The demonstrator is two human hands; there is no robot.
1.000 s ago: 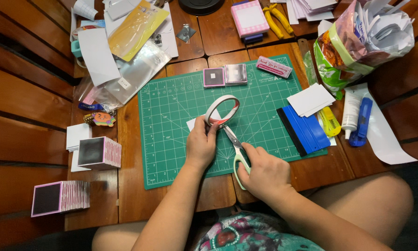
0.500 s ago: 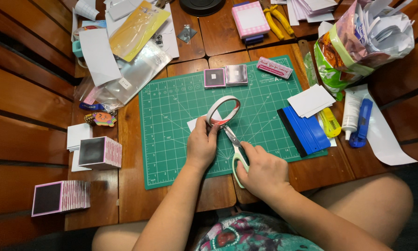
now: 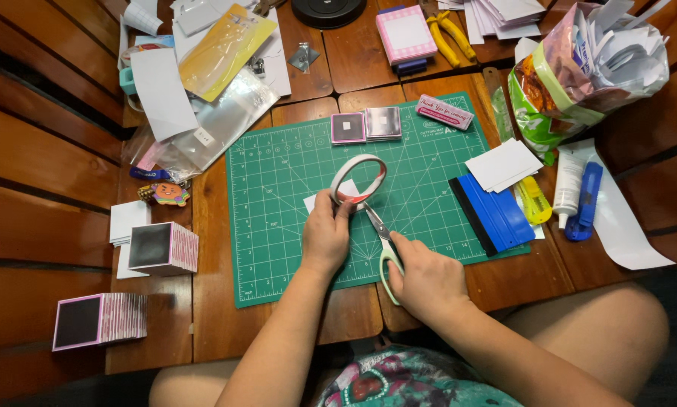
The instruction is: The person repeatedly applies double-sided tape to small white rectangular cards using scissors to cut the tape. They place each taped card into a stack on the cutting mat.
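- Two hands unchanged since the earlier frame: my left hand (image 3: 325, 235) still grips the tape roll (image 3: 358, 179) above the green cutting mat (image 3: 278, 226) on the bench.
- My right hand (image 3: 426, 276) stays clenched on the scissors (image 3: 383, 241), blades at the roll.
- No shift seen in the blue squeegee (image 3: 496, 215).

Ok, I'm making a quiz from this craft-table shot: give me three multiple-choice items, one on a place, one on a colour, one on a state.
1. Where does the blue squeegee lie?
A. right edge of the cutting mat
B. left of the mat
C. on the lap

2. What colour are the scissors' handles?
A. red
B. light green
C. black

3. What does the left hand hold?
A. nothing
B. a pen
C. a tape roll

Answers: 1 A, it overlaps the mat's right side. 2 B, pale green loops show in the right hand. 3 C, fingers grip the ring.
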